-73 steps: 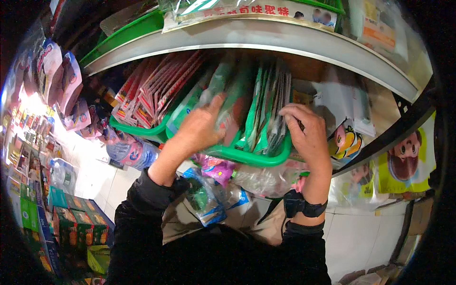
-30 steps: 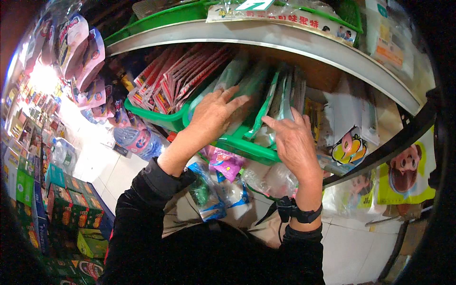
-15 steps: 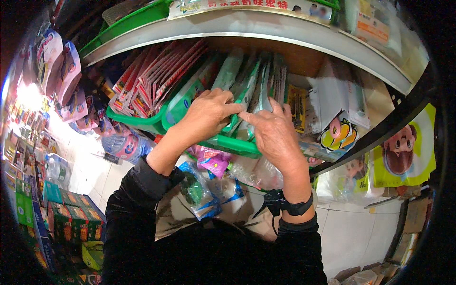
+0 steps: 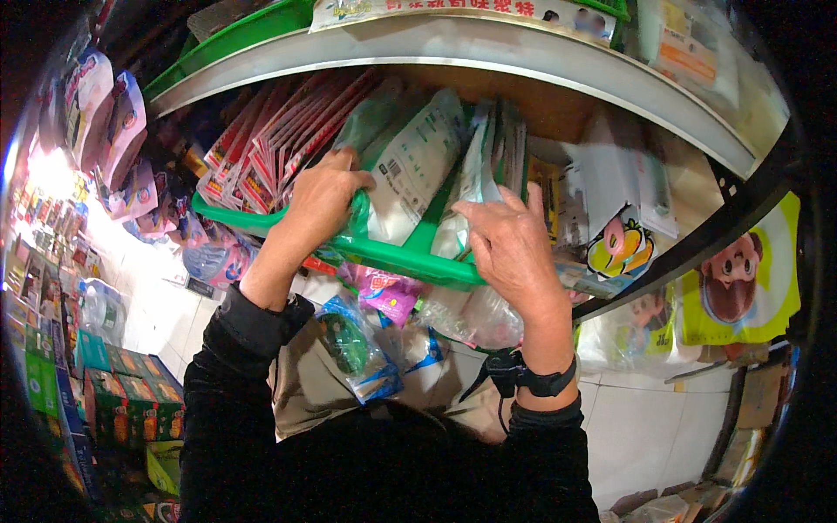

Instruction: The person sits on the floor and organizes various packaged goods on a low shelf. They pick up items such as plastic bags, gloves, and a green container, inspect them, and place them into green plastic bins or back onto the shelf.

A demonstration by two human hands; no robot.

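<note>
My left hand (image 4: 324,196) is closed round the edge of a green packet (image 4: 358,212) at the left of a row of flat packets. Just right of it, a white packet (image 4: 408,179) with green print and a barcode leans tilted in a green plastic basket (image 4: 410,261). My right hand (image 4: 516,248) is at the basket's right side, its thumb over a clear-and-white packet (image 4: 475,174) that runs between thumb and fingers. Some fingertips of both hands are hidden. A gap with green basket showing lies between the two groups of packets.
Red-and-white packets (image 4: 279,144) stand upright at the left. A metal shelf edge (image 4: 471,52) arches above the basket. White packs (image 4: 623,174) and a dark shelf post (image 4: 663,266) are on the right. Purple (image 4: 388,292) and clear-blue bags (image 4: 357,344) lie below, near my lap.
My left hand has moved left, away from my right hand, tipping packets leftward. The white packet's printed face now shows. My right hand has stayed nearly in place, shifting slightly down.
</note>
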